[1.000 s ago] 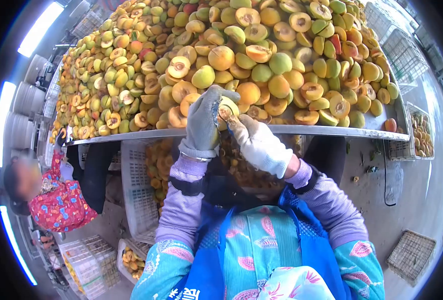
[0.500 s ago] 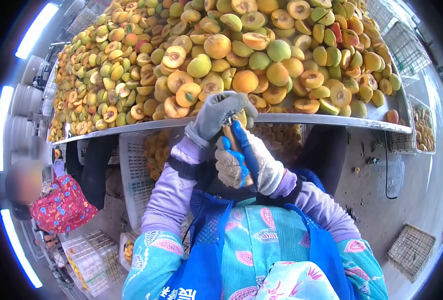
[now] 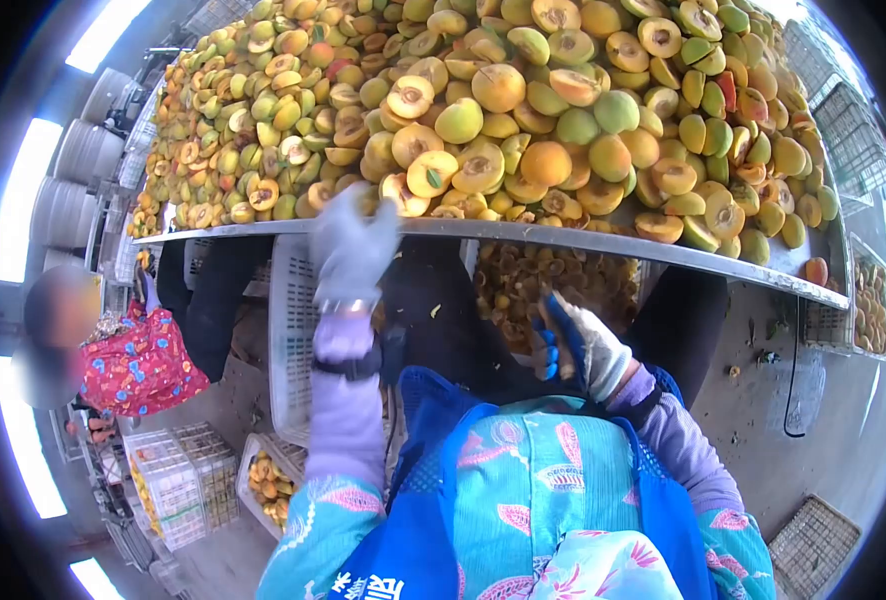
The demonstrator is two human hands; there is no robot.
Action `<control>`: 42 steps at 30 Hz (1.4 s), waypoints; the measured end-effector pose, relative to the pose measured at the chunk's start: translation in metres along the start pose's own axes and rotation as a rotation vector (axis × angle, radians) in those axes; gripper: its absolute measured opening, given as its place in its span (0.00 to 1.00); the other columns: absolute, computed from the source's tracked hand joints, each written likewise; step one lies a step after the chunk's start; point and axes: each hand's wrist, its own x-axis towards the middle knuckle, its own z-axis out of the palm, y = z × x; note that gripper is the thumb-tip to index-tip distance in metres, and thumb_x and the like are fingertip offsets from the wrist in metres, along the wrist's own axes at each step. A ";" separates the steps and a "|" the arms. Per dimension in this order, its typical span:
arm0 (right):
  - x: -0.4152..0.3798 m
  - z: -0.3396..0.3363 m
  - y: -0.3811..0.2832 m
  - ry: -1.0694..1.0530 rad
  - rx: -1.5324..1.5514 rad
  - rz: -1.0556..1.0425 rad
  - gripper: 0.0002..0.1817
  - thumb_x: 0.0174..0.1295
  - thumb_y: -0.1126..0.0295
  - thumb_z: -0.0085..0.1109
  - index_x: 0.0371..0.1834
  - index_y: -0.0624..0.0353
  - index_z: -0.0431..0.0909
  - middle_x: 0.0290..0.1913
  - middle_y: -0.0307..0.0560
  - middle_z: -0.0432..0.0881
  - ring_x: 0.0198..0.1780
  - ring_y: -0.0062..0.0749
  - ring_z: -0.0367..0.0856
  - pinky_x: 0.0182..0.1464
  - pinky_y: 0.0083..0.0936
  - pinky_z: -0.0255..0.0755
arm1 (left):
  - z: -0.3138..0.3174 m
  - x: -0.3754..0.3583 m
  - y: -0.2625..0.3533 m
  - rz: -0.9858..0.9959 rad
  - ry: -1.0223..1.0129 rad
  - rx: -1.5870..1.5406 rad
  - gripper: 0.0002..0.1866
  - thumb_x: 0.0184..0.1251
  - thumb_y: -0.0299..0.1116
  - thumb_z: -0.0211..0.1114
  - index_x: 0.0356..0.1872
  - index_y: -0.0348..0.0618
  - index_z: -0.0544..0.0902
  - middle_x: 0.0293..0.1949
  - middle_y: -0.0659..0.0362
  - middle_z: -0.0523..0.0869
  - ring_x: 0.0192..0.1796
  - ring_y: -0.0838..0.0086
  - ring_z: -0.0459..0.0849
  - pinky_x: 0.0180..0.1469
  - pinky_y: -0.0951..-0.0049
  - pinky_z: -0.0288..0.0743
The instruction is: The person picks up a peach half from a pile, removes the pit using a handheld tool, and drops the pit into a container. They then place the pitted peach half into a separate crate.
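While the grey-gloved left hand (image 3: 351, 250) is up at the edge of the metal table (image 3: 603, 243), it's blurred with motion, fingers spread and nothing in it that I can make out, so I'd call it open. A second ago that same hand was wrapped around a halved yellow-orange peach right at the table rim, with the other hand working a tool into it. That fruit is out of the hand now, and I honestly can't tell where it ended up.

The white-gloved right hand (image 3: 583, 345) has dropped lower and closer to the body, and it's closed around the blue-handled pitting tool (image 3: 553, 340), with the handles sticking out toward the left hand. Just beyond that hand, under the table rim, sits the crate of pitted peach halves (image 3: 553, 285), which looks pretty full.

Right above the left hand's fingertips is the big heap of yellow, green and orange peaches (image 3: 523, 110), some whole and some cut open with the stone hollow showing. So to me this reads as one fruit finished and the left hand going for another one from the near edge of the heap.

Off to the left hand's side, another person in a red flowered top (image 3: 138, 360) stands by white plastic crates (image 3: 178, 490).
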 end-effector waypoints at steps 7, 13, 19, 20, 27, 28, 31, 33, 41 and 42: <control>0.007 0.068 -0.010 0.440 -0.999 -0.565 0.25 0.72 0.46 0.47 0.42 0.62 0.75 0.25 0.50 0.79 0.23 0.36 0.79 0.28 0.33 0.72 | 0.023 0.033 -0.027 -0.025 -0.365 -0.165 0.33 0.49 0.42 0.75 0.57 0.40 0.76 0.41 0.44 0.85 0.44 0.53 0.85 0.44 0.62 0.80; 0.020 0.113 -0.015 0.261 -1.314 -0.946 0.16 0.73 0.56 0.49 0.39 0.59 0.72 0.26 0.61 0.80 0.31 0.60 0.81 0.33 0.48 0.72 | 0.000 -0.019 0.033 -0.416 -0.388 -1.680 0.21 0.67 0.30 0.65 0.60 0.40 0.74 0.50 0.56 0.80 0.51 0.72 0.81 0.52 0.71 0.79; 0.014 0.112 -0.019 0.387 -1.286 -0.865 0.18 0.74 0.57 0.47 0.40 0.63 0.72 0.28 0.64 0.81 0.32 0.63 0.80 0.34 0.50 0.71 | 0.039 -0.032 0.039 0.362 -0.024 -0.500 0.20 0.65 0.26 0.62 0.58 0.35 0.75 0.52 0.51 0.80 0.54 0.62 0.81 0.57 0.68 0.76; 0.012 0.110 -0.019 0.387 -1.257 -0.834 0.18 0.74 0.57 0.46 0.41 0.64 0.73 0.29 0.65 0.81 0.34 0.64 0.80 0.35 0.49 0.72 | 0.029 -0.029 0.056 0.274 -0.046 -0.602 0.21 0.64 0.24 0.62 0.58 0.35 0.75 0.52 0.50 0.80 0.54 0.61 0.81 0.58 0.67 0.76; 0.010 0.096 -0.024 0.325 -1.091 -0.689 0.21 0.75 0.56 0.43 0.44 0.66 0.74 0.33 0.66 0.81 0.39 0.62 0.80 0.41 0.45 0.72 | 0.032 -0.020 0.049 0.509 -0.173 -0.543 0.20 0.63 0.30 0.66 0.56 0.37 0.77 0.47 0.50 0.85 0.48 0.59 0.85 0.51 0.65 0.79; 0.009 0.095 -0.024 0.326 -1.088 -0.689 0.21 0.75 0.56 0.43 0.44 0.66 0.74 0.33 0.66 0.81 0.39 0.62 0.80 0.41 0.45 0.72 | 0.034 -0.022 0.051 0.510 -0.176 -0.543 0.20 0.63 0.30 0.66 0.56 0.37 0.77 0.47 0.50 0.85 0.48 0.59 0.85 0.51 0.65 0.79; 0.003 0.093 -0.032 0.321 -1.127 -0.694 0.20 0.75 0.56 0.44 0.46 0.66 0.75 0.33 0.65 0.81 0.39 0.61 0.80 0.42 0.43 0.72 | 0.038 -0.026 0.062 0.507 0.024 -0.414 0.20 0.62 0.28 0.65 0.55 0.37 0.77 0.46 0.49 0.84 0.49 0.55 0.84 0.52 0.63 0.78; 0.012 0.081 -0.032 0.252 -1.096 -0.689 0.21 0.75 0.57 0.43 0.49 0.67 0.75 0.34 0.62 0.81 0.39 0.56 0.80 0.44 0.38 0.73 | 0.036 -0.026 0.072 0.022 -0.341 -1.163 0.18 0.63 0.29 0.64 0.54 0.37 0.78 0.46 0.50 0.84 0.47 0.58 0.84 0.50 0.64 0.78; 0.044 0.053 -0.013 0.172 -0.666 -0.607 0.23 0.75 0.56 0.40 0.51 0.67 0.76 0.37 0.47 0.81 0.39 0.31 0.73 0.48 0.30 0.72 | 0.030 -0.026 0.104 -0.285 -0.249 -1.368 0.11 0.74 0.38 0.60 0.40 0.39 0.78 0.31 0.64 0.81 0.30 0.84 0.75 0.33 0.82 0.69; 0.031 0.052 -0.024 0.137 -0.917 -0.674 0.26 0.74 0.51 0.42 0.49 0.66 0.76 0.35 0.45 0.81 0.38 0.33 0.75 0.46 0.29 0.72 | 0.024 -0.019 0.093 -0.075 -0.357 -1.189 0.11 0.75 0.36 0.57 0.41 0.38 0.79 0.34 0.62 0.82 0.34 0.81 0.78 0.37 0.81 0.72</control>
